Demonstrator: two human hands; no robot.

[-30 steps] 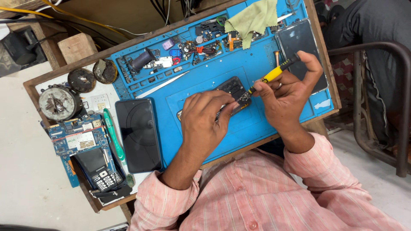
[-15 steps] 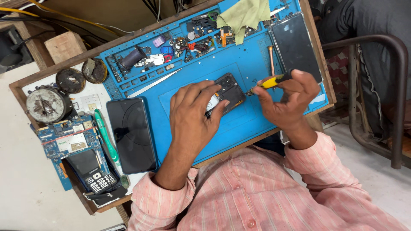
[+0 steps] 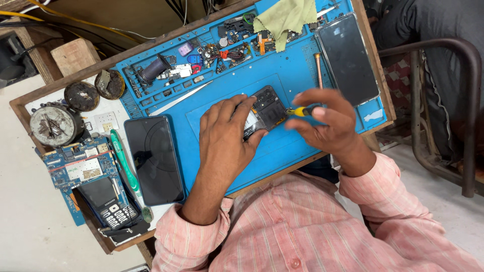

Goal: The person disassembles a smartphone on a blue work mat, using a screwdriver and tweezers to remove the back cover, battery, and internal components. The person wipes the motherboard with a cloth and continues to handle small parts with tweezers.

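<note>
Phone (image 3: 266, 112), back off and its dark inner board showing, lies tilted near the middle of the blue mat (image 3: 302, 146) that covers most of the desk, and this single head view looks straight down on it. Our left hand (image 3: 225, 135) lies flat over the phone's near end, fingers spread and pressing it to the mat, thumb hooked round its edge. Our right hand (image 3: 325, 121) is pinched round a yellow-handled screwdriver (image 3: 298, 111), whose tip meets the phone's right edge; the hand is blurred, so we cannot tell which screw it sits in. To do this well, we judge that the left hand should bear down firmly so the phone cannot swivel, while the driver stands square in the screw head and turns with light fingertip pressure, lest it slip and scar the board. Any freed screw would be safest in the parts tray (image 3: 201, 55) along the mat's far edge, beside the green cloth (image 3: 285, 16). A second driver (image 3: 318, 68) lies just beyond the phone, and a glass panel (image 3: 347, 58) sits at the mat's far right corner. A dark phone (image 3: 154, 158) lies at the mat's left edge, with a green brush (image 3: 124, 163), a circuit board (image 3: 80, 166) and a keypad phone (image 3: 108, 206) toward the desk's left end.
</note>
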